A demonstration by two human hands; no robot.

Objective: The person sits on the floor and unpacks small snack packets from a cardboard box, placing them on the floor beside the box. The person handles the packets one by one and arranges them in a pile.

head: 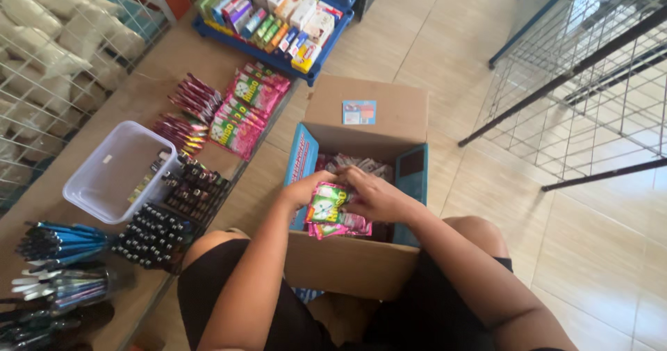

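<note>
Left hand (300,192) and right hand (372,197) both clasp pink sachets (328,210), gathered over open cardboard box (361,184) for stacking

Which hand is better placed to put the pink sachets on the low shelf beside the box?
Probably the left hand. Both hands grip the pink sachets over the cardboard box, but the low shelf with similar sachet stacks lies on the left, so the right hand would cross the body.
</note>
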